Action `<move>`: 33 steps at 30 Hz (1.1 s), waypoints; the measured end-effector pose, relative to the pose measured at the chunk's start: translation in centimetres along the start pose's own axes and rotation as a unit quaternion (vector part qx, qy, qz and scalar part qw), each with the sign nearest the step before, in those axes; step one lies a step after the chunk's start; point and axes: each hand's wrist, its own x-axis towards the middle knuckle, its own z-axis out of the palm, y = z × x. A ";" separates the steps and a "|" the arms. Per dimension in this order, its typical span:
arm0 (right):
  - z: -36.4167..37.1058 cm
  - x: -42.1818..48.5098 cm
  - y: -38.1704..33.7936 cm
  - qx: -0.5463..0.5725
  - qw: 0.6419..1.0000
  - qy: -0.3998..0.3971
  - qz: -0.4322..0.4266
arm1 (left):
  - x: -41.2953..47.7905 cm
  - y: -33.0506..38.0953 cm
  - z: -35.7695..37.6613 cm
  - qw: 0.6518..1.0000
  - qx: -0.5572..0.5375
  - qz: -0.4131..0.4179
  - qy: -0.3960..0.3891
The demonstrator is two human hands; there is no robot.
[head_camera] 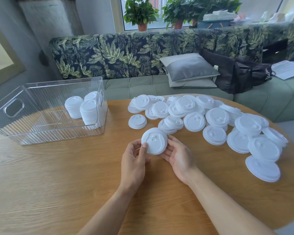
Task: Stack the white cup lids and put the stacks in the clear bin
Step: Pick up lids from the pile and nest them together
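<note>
A sofa (143, 53) with a palm-leaf back runs behind your round wooden counter (58, 175), with grey cushions (188, 68) and a dark bag (236, 73) on its seat and potted plants (140, 12) on the sill above.

The counter's curved far edge passes just behind the loose lids (210, 116), and its right edge bends round close beside the outermost ones. The near left half of the counter lies bare, giving you open wood between your arms and the clear bin (10, 114).

The bin stands at the far left, near the counter's back edge. Three lid stacks (88, 112) stand in its right end; the rest of its floor is open.

The loose lids spread in a wide band from the middle back to the right side, many overlapping.

Your left hand (134, 163) and right hand (178, 156) both grip one lid (154, 141) just above the counter, tilted toward you. The left thumb presses on its face and the right fingers curl under its right edge.
</note>
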 end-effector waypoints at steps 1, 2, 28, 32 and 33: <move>0.1 -0.1 0.0 -0.012 1.000 -0.004 -0.003 | 0.0 0.0 0.0 1.000 0.000 -0.001 0.006; 0.2 -0.2 0.0 -0.023 1.000 -0.008 -0.007 | 0.0 0.0 0.1 1.000 -0.003 -0.002 0.011; 0.8 -0.6 0.3 -0.050 0.998 0.024 -0.037 | -0.5 1.1 -0.2 1.000 -0.013 -0.003 -0.025; 0.6 -0.5 0.4 -0.060 0.997 0.019 -0.035 | -0.5 0.9 -0.4 0.999 -0.012 0.002 -0.035; 0.6 -0.5 0.4 -0.062 0.997 0.017 -0.034 | -0.5 0.9 -0.4 0.999 -0.013 0.003 -0.038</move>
